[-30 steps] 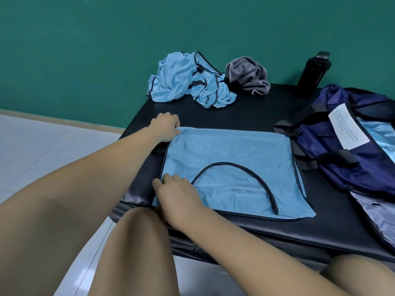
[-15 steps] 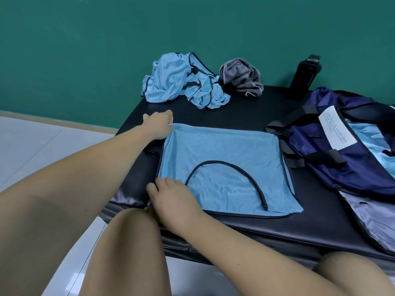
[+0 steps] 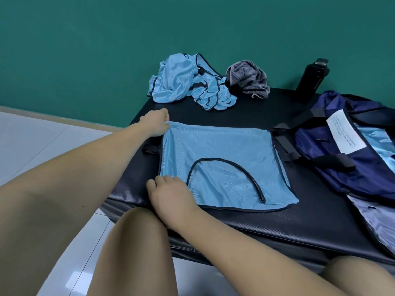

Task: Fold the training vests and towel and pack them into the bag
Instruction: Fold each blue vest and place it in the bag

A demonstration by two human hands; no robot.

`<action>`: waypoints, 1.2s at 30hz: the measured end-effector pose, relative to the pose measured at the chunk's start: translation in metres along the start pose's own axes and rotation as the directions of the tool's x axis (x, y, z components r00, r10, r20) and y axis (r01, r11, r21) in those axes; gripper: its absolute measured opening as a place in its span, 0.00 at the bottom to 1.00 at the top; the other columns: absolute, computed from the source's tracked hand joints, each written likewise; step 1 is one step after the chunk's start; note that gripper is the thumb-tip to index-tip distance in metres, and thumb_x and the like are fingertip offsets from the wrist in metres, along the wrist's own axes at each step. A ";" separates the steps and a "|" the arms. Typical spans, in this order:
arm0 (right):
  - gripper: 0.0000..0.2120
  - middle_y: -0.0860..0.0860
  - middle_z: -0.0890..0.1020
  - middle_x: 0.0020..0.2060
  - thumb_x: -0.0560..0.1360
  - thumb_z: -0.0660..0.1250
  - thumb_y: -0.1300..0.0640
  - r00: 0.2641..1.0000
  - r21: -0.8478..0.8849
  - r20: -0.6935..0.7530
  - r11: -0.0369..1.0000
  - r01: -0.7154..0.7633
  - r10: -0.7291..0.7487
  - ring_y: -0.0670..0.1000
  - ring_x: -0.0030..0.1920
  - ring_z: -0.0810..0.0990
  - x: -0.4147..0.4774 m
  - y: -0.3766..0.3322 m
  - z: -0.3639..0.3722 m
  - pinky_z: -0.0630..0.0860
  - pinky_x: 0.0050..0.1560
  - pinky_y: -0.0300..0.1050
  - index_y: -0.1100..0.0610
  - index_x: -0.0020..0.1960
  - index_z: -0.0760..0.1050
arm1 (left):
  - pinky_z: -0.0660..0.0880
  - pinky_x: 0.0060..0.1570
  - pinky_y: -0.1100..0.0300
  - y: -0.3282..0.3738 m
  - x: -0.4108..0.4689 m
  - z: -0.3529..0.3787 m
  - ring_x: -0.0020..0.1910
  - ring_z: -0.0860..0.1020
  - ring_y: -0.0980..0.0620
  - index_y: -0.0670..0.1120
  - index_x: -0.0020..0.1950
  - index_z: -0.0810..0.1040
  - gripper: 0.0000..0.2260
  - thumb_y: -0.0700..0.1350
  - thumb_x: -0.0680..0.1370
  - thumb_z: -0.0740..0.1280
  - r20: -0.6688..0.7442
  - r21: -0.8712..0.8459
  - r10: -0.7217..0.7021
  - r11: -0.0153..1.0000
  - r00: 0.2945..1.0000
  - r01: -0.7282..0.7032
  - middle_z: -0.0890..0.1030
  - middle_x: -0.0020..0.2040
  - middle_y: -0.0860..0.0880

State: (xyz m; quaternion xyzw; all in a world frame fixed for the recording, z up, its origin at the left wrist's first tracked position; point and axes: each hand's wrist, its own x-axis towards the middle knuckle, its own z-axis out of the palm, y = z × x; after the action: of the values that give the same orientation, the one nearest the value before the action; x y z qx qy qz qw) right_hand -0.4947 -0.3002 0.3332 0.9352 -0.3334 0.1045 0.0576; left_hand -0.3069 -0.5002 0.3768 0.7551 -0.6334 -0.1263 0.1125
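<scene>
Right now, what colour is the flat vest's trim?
Black trim on the light blue vest; head view.

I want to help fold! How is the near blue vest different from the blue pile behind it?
The near vest lies flat; the blue pile is crumpled. The left hand and right hand hold the near vest's corners; no hand touches the blue pile. Both are light blue with dark trim.
</scene>
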 end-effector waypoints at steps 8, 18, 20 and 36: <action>0.18 0.51 0.77 0.37 0.57 0.76 0.60 0.984 -0.053 0.161 0.996 -0.069 0.076 0.52 0.34 0.75 -0.008 0.001 -0.011 0.61 0.35 0.47 0.54 0.44 0.74 | 0.78 0.53 0.46 -0.023 -0.013 -0.007 0.49 0.78 0.45 0.52 0.47 0.71 0.04 0.45 0.78 0.66 -0.016 -0.007 -0.033 0.999 0.999 0.033 0.81 0.47 0.50; 0.22 0.51 0.73 0.35 0.60 0.76 0.62 0.987 0.096 0.090 0.986 -0.139 0.131 0.54 0.29 0.67 -0.001 -0.009 -0.037 0.59 0.29 0.46 0.56 0.51 0.73 | 0.73 0.45 0.53 -0.017 -0.017 -0.029 0.48 0.77 0.47 0.47 0.48 0.77 0.02 0.44 0.78 0.69 -0.070 -0.173 -0.127 0.978 0.989 0.114 0.81 0.49 0.49; 0.18 0.53 0.71 0.38 0.71 0.70 0.64 0.985 0.292 0.024 0.941 -0.169 0.170 0.58 0.32 0.69 0.005 -0.011 -0.051 0.62 0.30 0.49 0.58 0.58 0.68 | 0.75 0.47 0.53 -0.012 -0.017 -0.038 0.47 0.76 0.48 0.46 0.49 0.78 0.02 0.44 0.78 0.69 -0.064 -0.261 -0.162 0.955 0.985 0.141 0.81 0.50 0.48; 0.21 0.51 0.78 0.41 0.76 0.68 0.57 0.817 0.788 0.217 0.399 -0.469 0.534 0.50 0.29 0.72 -0.053 0.061 -0.124 0.78 0.34 0.52 0.42 0.62 0.64 | 0.73 0.29 0.59 0.112 -0.006 -0.079 0.31 0.72 0.48 0.44 0.54 0.73 0.07 0.40 0.79 0.68 0.155 -0.644 -0.182 0.727 0.971 0.239 0.73 0.43 0.44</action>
State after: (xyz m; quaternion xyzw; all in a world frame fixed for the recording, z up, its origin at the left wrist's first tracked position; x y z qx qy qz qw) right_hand -0.5930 -0.2925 0.4439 0.7041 -0.5092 0.2904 -0.4008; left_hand -0.3855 -0.5130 0.4886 0.7280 -0.4627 -0.3834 0.3299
